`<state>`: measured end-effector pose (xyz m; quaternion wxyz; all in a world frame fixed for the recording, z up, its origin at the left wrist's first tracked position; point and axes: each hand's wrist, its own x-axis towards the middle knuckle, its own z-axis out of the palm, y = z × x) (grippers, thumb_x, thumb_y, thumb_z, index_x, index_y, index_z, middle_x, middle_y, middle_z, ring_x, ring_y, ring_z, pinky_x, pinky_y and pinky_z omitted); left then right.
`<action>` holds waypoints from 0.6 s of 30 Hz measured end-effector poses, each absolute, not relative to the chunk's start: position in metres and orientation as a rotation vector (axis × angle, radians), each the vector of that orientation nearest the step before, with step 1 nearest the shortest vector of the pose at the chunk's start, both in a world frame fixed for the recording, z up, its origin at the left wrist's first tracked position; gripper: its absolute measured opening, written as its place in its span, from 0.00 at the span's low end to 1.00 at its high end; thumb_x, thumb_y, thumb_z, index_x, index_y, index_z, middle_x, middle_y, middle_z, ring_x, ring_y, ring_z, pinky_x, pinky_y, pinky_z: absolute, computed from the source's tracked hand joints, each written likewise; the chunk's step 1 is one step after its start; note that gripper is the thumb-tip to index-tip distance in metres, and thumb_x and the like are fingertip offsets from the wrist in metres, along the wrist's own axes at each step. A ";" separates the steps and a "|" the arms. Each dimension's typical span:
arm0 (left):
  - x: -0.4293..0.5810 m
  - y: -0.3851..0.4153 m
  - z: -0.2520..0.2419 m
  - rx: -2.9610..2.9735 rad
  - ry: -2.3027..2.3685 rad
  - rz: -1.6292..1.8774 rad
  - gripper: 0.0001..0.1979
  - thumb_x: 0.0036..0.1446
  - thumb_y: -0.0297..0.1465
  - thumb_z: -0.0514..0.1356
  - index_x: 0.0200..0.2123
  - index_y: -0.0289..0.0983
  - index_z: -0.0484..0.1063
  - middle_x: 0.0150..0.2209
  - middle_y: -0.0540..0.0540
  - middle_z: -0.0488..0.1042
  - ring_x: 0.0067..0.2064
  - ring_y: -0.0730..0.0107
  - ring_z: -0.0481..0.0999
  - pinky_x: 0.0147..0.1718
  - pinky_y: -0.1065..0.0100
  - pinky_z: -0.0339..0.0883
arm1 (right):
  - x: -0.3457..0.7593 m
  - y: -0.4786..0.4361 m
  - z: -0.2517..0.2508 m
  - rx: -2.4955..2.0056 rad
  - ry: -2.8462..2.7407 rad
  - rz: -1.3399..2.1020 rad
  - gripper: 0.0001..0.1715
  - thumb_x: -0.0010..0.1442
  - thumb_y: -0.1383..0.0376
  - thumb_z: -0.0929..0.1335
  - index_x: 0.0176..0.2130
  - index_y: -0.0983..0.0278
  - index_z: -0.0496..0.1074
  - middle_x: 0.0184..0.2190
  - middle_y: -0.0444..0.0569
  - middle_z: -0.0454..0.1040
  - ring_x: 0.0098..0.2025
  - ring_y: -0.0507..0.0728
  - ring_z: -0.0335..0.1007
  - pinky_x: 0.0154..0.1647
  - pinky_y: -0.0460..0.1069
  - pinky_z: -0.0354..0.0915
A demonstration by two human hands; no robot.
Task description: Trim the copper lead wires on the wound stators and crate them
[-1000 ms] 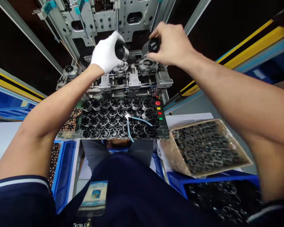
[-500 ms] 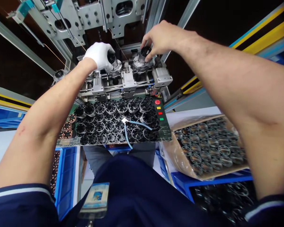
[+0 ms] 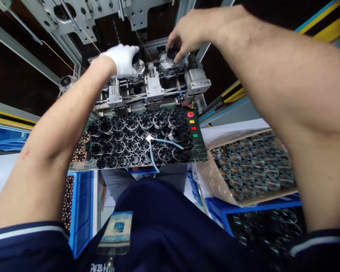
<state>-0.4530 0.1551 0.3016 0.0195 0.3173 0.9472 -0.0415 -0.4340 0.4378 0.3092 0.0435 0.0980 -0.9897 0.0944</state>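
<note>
My left hand, in a white glove, is wrapped round a dark stator core at the middle round metal holder of a winding machine. Bare, my right hand has its fingers and thumb round the black top of another stator core. That core sits low in the right round holder. Below the holders, rows of black-and-silver stator cores cover a green bench top. Pliers with pale blue handles lie open across these cores.
Copper-wound stators stand at the bench's left end. Red, yellow and green buttons are at its right. A carton of metal rings rests over a blue crate at right. Thin wires run down from the machine's upper plate.
The core under my right hand is lower in its holder. My left hand's fingers have shifted upward over the core there. The view has tilted slightly.
</note>
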 end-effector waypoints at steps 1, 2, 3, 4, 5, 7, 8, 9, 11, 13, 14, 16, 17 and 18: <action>-0.441 0.151 0.292 1.012 2.957 -0.103 0.59 0.71 0.38 0.78 0.89 0.29 0.46 0.89 0.33 0.51 0.85 0.48 0.60 0.86 0.44 0.55 | -0.428 0.434 0.296 0.252 -2.979 0.323 0.44 0.68 0.50 0.56 0.34 0.86 0.80 0.29 0.40 0.83 0.39 0.43 0.85 0.27 0.32 0.37; -0.432 0.148 0.282 1.028 2.981 -0.059 0.63 0.70 0.36 0.78 0.90 0.27 0.40 0.90 0.29 0.40 0.89 0.40 0.51 0.87 0.44 0.51 | -0.421 0.431 0.281 0.224 -2.923 0.347 0.43 0.69 0.50 0.57 0.28 0.86 0.77 0.37 0.50 0.87 0.52 0.52 0.87 0.28 0.32 0.45; -0.425 0.146 0.271 1.040 3.004 -0.013 0.66 0.69 0.34 0.78 0.90 0.26 0.35 0.90 0.28 0.32 0.90 0.37 0.43 0.89 0.46 0.47 | -0.412 0.427 0.265 0.217 -2.871 0.358 0.43 0.69 0.50 0.57 0.24 0.85 0.73 0.48 0.60 0.88 0.64 0.60 0.82 0.30 0.34 0.52; -0.421 0.145 0.261 1.046 3.019 0.030 0.66 0.69 0.32 0.78 0.90 0.27 0.34 0.90 0.28 0.29 0.91 0.37 0.40 0.89 0.47 0.45 | -0.403 0.425 0.248 0.244 -2.830 0.351 0.42 0.69 0.51 0.56 0.22 0.84 0.69 0.57 0.70 0.84 0.71 0.64 0.75 0.33 0.37 0.58; -0.420 0.146 0.253 1.044 3.016 0.060 0.66 0.68 0.31 0.79 0.90 0.28 0.36 0.90 0.30 0.30 0.91 0.36 0.40 0.89 0.46 0.47 | -0.393 0.423 0.232 0.298 -2.763 0.313 0.41 0.68 0.52 0.55 0.19 0.83 0.65 0.65 0.79 0.76 0.76 0.68 0.68 0.36 0.40 0.63; -0.422 0.148 0.245 1.027 2.975 0.058 0.65 0.68 0.31 0.80 0.90 0.29 0.39 0.91 0.32 0.34 0.91 0.38 0.42 0.88 0.41 0.49 | -0.378 0.424 0.207 0.378 -2.683 0.254 0.38 0.67 0.56 0.53 0.15 0.78 0.59 0.72 0.88 0.62 0.81 0.73 0.57 0.45 0.47 0.68; -0.425 0.147 0.245 1.023 2.946 0.035 0.64 0.68 0.31 0.80 0.90 0.30 0.40 0.91 0.34 0.36 0.90 0.42 0.43 0.88 0.39 0.50 | -0.374 0.426 0.198 0.407 -2.657 0.220 0.37 0.67 0.57 0.53 0.13 0.76 0.56 0.73 0.89 0.59 0.82 0.74 0.55 0.48 0.50 0.69; -0.428 0.143 0.248 1.030 2.927 0.012 0.62 0.69 0.31 0.79 0.89 0.30 0.41 0.91 0.36 0.37 0.90 0.48 0.43 0.88 0.39 0.51 | -0.372 0.429 0.192 0.422 -2.647 0.196 0.37 0.66 0.57 0.53 0.12 0.73 0.54 0.74 0.88 0.57 0.82 0.74 0.55 0.51 0.53 0.69; -0.434 0.121 0.262 1.072 2.950 0.006 0.54 0.75 0.32 0.75 0.88 0.31 0.43 0.91 0.41 0.39 0.89 0.62 0.42 0.89 0.42 0.49 | -0.375 0.433 0.186 0.422 -2.639 0.182 0.36 0.66 0.57 0.54 0.12 0.72 0.53 0.74 0.87 0.57 0.82 0.74 0.56 0.56 0.58 0.69; -0.437 0.079 0.281 1.073 3.066 0.040 0.45 0.82 0.27 0.66 0.88 0.32 0.43 0.91 0.44 0.41 0.88 0.74 0.42 0.90 0.50 0.43 | -0.381 0.435 0.184 0.403 -2.628 0.229 0.36 0.65 0.55 0.56 0.13 0.73 0.56 0.75 0.85 0.58 0.82 0.74 0.56 0.58 0.60 0.68; -0.438 0.052 0.291 1.034 3.147 0.055 0.42 0.83 0.23 0.61 0.88 0.32 0.42 0.91 0.46 0.41 0.87 0.79 0.42 0.91 0.54 0.39 | -0.383 0.435 0.184 0.398 -2.616 0.257 0.36 0.64 0.53 0.57 0.14 0.75 0.58 0.75 0.84 0.59 0.82 0.74 0.57 0.58 0.61 0.67; -0.438 -0.008 0.302 0.865 3.269 0.049 0.39 0.80 0.14 0.54 0.86 0.27 0.41 0.91 0.43 0.40 0.86 0.85 0.40 0.91 0.54 0.35 | -0.387 0.435 0.184 0.393 -2.589 0.304 0.38 0.65 0.51 0.57 0.17 0.78 0.64 0.74 0.83 0.62 0.81 0.73 0.59 0.57 0.60 0.68; -0.437 -0.037 0.301 0.796 3.298 0.049 0.38 0.80 0.12 0.52 0.85 0.25 0.41 0.91 0.40 0.41 0.86 0.85 0.42 0.91 0.53 0.37 | -0.388 0.434 0.184 0.391 -2.578 0.321 0.40 0.66 0.50 0.57 0.20 0.80 0.67 0.74 0.82 0.63 0.81 0.72 0.60 0.58 0.60 0.69; -0.435 -0.063 0.296 0.728 3.309 0.044 0.38 0.79 0.10 0.51 0.84 0.21 0.41 0.91 0.37 0.42 0.86 0.83 0.44 0.90 0.52 0.40 | -0.388 0.433 0.183 0.387 -2.570 0.335 0.41 0.68 0.49 0.58 0.23 0.82 0.71 0.74 0.82 0.64 0.81 0.72 0.60 0.58 0.59 0.69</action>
